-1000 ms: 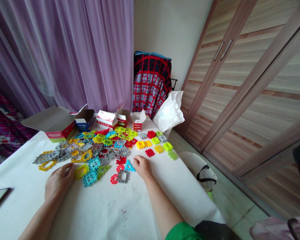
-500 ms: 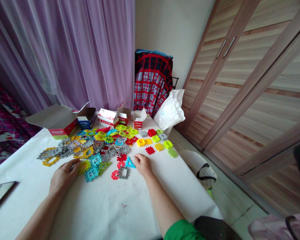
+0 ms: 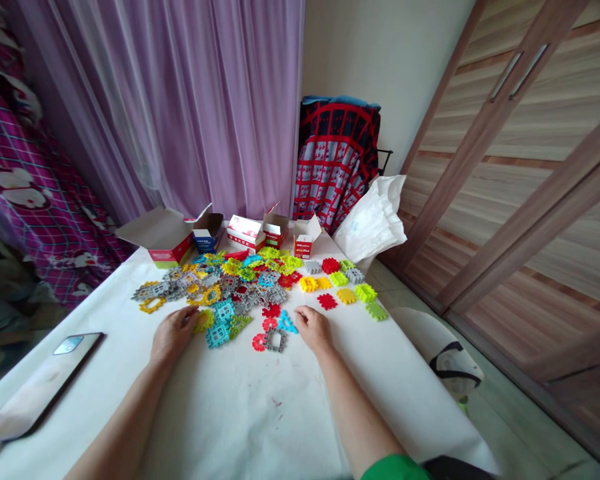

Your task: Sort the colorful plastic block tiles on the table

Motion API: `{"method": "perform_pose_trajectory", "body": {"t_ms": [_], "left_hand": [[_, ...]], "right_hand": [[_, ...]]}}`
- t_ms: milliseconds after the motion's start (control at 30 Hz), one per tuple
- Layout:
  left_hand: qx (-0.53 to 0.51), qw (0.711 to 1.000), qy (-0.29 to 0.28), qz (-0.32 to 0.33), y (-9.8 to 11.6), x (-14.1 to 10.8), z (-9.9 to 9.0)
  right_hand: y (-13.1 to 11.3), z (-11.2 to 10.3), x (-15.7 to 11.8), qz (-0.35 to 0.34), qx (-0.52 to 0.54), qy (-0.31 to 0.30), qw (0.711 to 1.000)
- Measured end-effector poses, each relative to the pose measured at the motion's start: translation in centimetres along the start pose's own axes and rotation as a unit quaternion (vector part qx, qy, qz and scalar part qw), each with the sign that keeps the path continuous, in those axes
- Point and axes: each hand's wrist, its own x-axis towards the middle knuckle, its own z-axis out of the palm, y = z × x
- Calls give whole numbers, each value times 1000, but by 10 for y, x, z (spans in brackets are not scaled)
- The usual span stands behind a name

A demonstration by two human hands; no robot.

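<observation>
My left hand (image 3: 174, 335) rests on the white paper table cover (image 3: 230, 413), its fingertips at a yellow waffle block piece (image 3: 204, 321) and close to a teal square block (image 3: 217, 335). My right hand (image 3: 314, 329) lies with curled fingers just right of a blue triangular piece (image 3: 287, 324). Below that piece sit a grey square frame (image 3: 275, 340) and a red gear-shaped piece (image 3: 259, 342). A large heap of mixed plastic blocks (image 3: 240, 283) spreads beyond both hands. Neither hand visibly holds anything.
Several opened cardboard boxes (image 3: 245, 232) stand along the far table edge. A row of separate coloured pieces (image 3: 340, 290) lies to the right. A dark-framed tablet (image 3: 45, 385) lies at the left edge. A white plastic bag (image 3: 370, 223) and a patterned cloth (image 3: 335, 163) stand behind.
The whole scene has shifted right and looks smaller in the view as my head turned. Both hands stay beside the same pieces, and the pieces have not visibly moved.
</observation>
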Motion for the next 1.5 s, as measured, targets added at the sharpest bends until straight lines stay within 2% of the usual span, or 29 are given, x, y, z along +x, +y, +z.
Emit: {"method": "perform_pose_trajectory", "body": {"t_ms": [367, 600, 733, 933, 1133, 1333, 1500], "left_hand": [[-3, 1000, 2, 23, -1, -6, 4], [1, 995, -21, 94, -1, -21, 6], [-1, 994, -24, 105, -3, -30, 8], [-16, 993, -20, 112, -10, -34, 4], [-32, 987, -52, 148, -15, -34, -1], [-46, 992, -41, 114, -14, -34, -2], [-36, 998, 0, 48, -16, -19, 3]], "right_hand": [[-2, -5, -5, 8, 1, 1, 1000], [5, -1, -8, 5, 5, 16, 1000], [8, -1, -8, 4, 5, 14, 1000], [12, -1, -9, -2, 12, 21, 1000], [14, -2, -9, 5, 10, 15, 1000], [14, -4, -9, 8, 10, 8, 1000], [16, -3, -10, 8, 12, 8, 1000]]}}
